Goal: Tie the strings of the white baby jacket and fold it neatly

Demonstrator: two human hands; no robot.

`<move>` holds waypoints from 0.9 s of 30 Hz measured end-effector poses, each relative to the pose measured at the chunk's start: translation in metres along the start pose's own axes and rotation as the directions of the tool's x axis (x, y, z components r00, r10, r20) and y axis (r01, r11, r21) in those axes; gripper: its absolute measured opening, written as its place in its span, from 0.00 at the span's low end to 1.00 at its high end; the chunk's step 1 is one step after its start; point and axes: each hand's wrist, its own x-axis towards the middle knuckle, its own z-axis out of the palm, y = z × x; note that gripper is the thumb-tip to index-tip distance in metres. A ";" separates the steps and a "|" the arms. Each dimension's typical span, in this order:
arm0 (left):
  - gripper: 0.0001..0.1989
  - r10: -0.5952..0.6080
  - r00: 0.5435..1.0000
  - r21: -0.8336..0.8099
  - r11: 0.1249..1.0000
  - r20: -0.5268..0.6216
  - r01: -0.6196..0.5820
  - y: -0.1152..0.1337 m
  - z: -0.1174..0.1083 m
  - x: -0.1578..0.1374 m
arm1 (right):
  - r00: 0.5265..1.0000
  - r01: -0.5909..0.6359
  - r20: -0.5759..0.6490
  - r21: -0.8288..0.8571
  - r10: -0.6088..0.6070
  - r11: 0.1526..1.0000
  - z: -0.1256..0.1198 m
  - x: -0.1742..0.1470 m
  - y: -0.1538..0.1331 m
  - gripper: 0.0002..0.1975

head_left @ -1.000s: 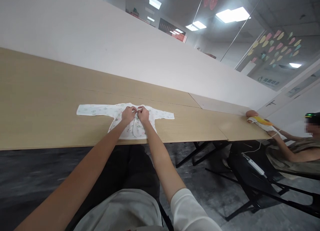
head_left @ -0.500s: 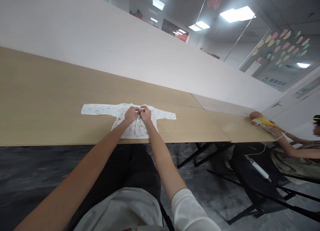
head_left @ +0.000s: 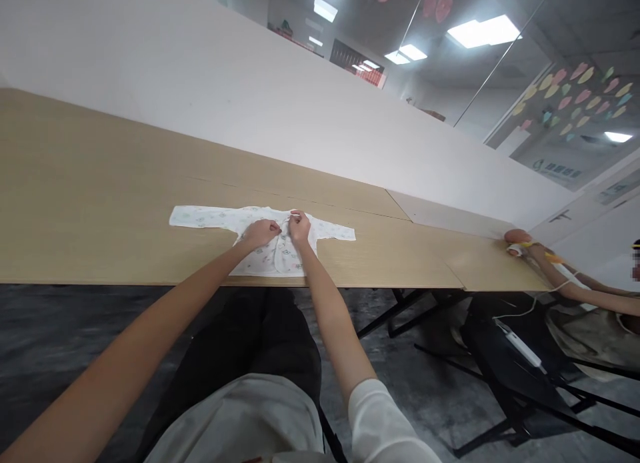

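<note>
Wooden table [head_left: 100, 203], baby shirt [head_left: 260, 239] spread flat

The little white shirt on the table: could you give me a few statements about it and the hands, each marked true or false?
1. The baby shirt lies flat on the wooden table with both sleeves spread out. True.
2. Only the left hand touches the shirt. False: the right hand is on it too, both near the middle of the chest.
3. The shirt hangs well over the table's near edge. False: it lies on the tabletop, close to that edge.
4. Another person's arm rests on the table far to the right. True.
5. The shirt is plain black. False: it is white with a faint small print.
</note>
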 end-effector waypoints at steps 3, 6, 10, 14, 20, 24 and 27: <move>0.14 -0.004 0.999 0.003 1.000 -0.038 0.004 0.001 0.003 -0.003 | 0.999 0.022 0.045 -0.004 -0.022 1.000 -0.002 -0.009 0.000 0.13; 0.14 0.008 0.996 0.006 1.000 -0.093 -0.007 -0.001 0.007 -0.005 | 0.986 0.104 0.142 -0.085 -0.092 0.991 -0.005 -0.021 0.002 0.13; 0.14 0.047 0.991 0.063 0.997 -0.128 -0.039 -0.003 0.011 -0.006 | 0.958 0.222 0.217 -0.156 -0.186 0.962 -0.008 -0.032 0.003 0.13; 0.14 0.061 0.990 0.088 0.995 -0.129 -0.049 -0.002 0.010 -0.006 | 0.951 0.228 0.244 -0.132 -0.192 0.965 -0.011 -0.034 0.002 0.14; 0.14 0.054 0.995 0.096 0.994 -0.088 -0.046 -0.002 0.008 -0.007 | 0.953 0.218 0.235 -0.103 -0.189 0.970 -0.013 -0.033 0.001 0.12; 0.14 0.062 0.992 0.088 0.995 -0.109 -0.053 -0.003 0.010 -0.005 | 0.952 0.241 0.229 -0.140 -0.205 0.960 -0.012 -0.034 0.002 0.11; 0.13 0.070 0.990 0.067 0.996 -0.122 -0.062 -0.006 0.012 -0.004 | 0.956 0.228 0.223 -0.163 -0.189 0.960 -0.012 -0.033 0.003 0.11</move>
